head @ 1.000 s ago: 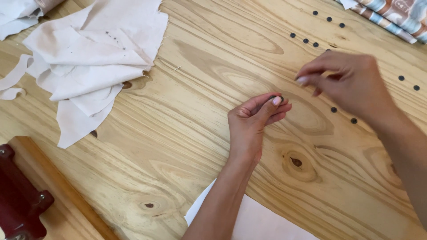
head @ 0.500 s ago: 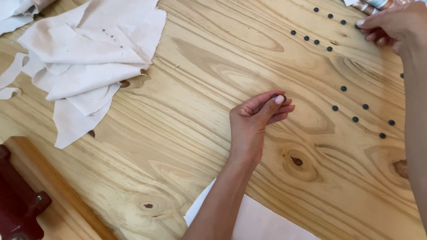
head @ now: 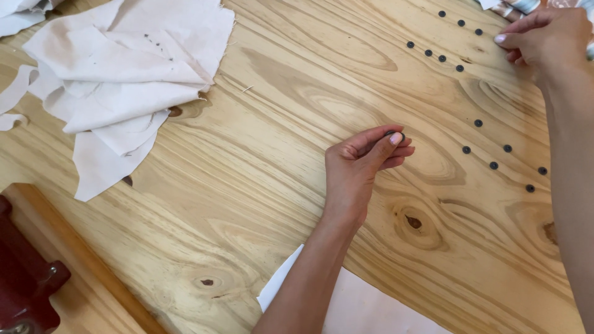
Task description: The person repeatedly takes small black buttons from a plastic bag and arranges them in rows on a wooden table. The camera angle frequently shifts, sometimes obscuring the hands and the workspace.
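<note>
At six o'clock a pale sheet (head: 365,306) lies on the desk (head: 247,185), and the left forearm rises over it toward the middle. The left hand (head: 362,167) rests there with the wrist bent, thumb and forefinger pinched together on a small dark button (head: 399,133); the other fingers curl under. At eight o'clock a dark red tool (head: 25,278) sits on a wooden board (head: 80,260).

At three o'clock loose buttons (head: 492,165) lie scattered on the bare wood, apart from both hands. The right arm comes down the right edge, and the right hand (head: 544,37) hovers at one o'clock, fingers drawn together with the tips pointing left, just beside a second group of buttons (head: 442,59); I cannot tell whether it holds one. At eleven o'clock a crumpled cream cloth (head: 124,80) lies heaped, well apart from the hands.
</note>
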